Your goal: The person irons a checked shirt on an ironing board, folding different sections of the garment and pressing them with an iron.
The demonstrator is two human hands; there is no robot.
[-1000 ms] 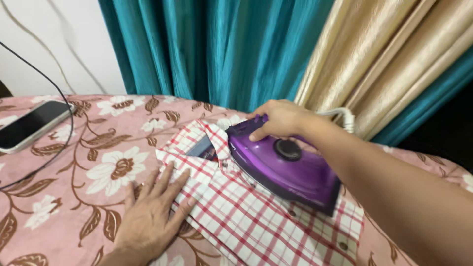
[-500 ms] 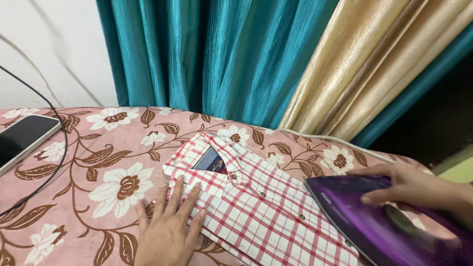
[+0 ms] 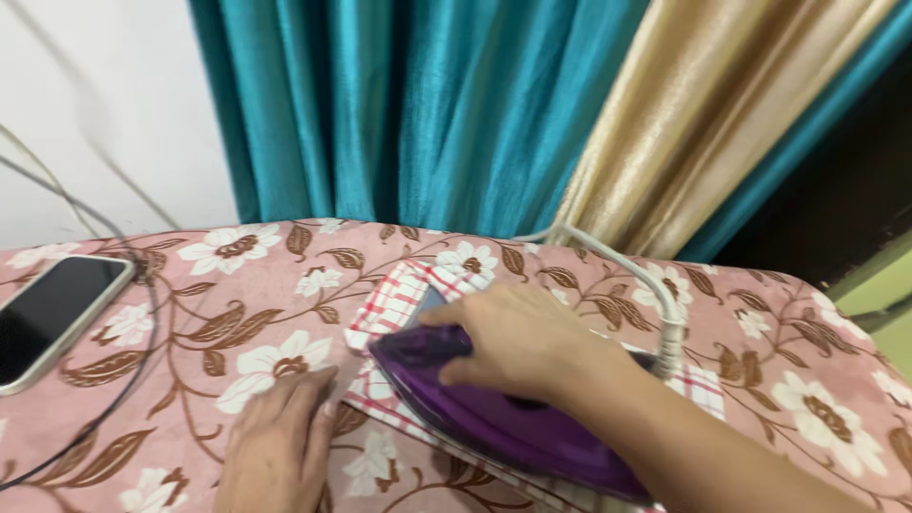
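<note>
Surroundings: pink bedsheet (image 3: 285,285) with a white-and-brown flower print covers the work surface. Behind it hang a teal curtain (image 3: 408,104) and, beside that, a beige curtain (image 3: 703,114); a white wall fills the upper left. A smartphone (image 3: 52,318), screen dark, lies flat at the left edge, well apart from the hands. A thin dark cable (image 3: 133,370) loops past it across the sheet.

Obstruction: the right forearm and the iron hide most of the garment — only its collar end and a strip on the far right show.

Red-and-white checked shirt (image 3: 394,304) lies flat on the sheet, centre frame. The purple iron (image 3: 494,427) sits soleplate-down on it, nose pointing left. Its white cord (image 3: 655,304) arcs up from the rear toward the curtains.

Right hand (image 3: 518,342) — clenched around the iron's handle, fingers wrapped over the top.

Left hand (image 3: 275,446) — open and flat, palm down on the sheet, fingertips touching the shirt's near-left edge, just beside the iron's nose.
</note>
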